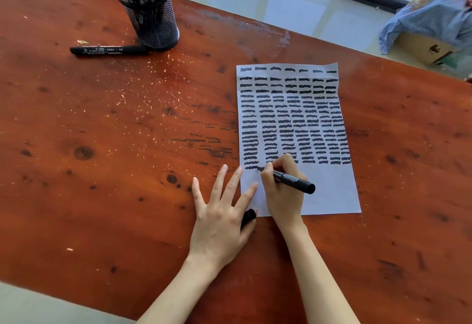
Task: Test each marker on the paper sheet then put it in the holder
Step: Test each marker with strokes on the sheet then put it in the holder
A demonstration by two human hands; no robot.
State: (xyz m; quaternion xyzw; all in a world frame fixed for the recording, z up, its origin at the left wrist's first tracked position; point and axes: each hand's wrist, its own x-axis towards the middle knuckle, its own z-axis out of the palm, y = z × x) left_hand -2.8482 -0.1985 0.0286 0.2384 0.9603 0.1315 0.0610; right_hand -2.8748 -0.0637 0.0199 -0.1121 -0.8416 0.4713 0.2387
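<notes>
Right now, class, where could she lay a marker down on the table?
Bare wood lies between the holder and the left hand, and right of the paper. Around both hands it is crowded.

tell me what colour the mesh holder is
Black: the mesh holder shows best in the head view, far left on the table.
</notes>
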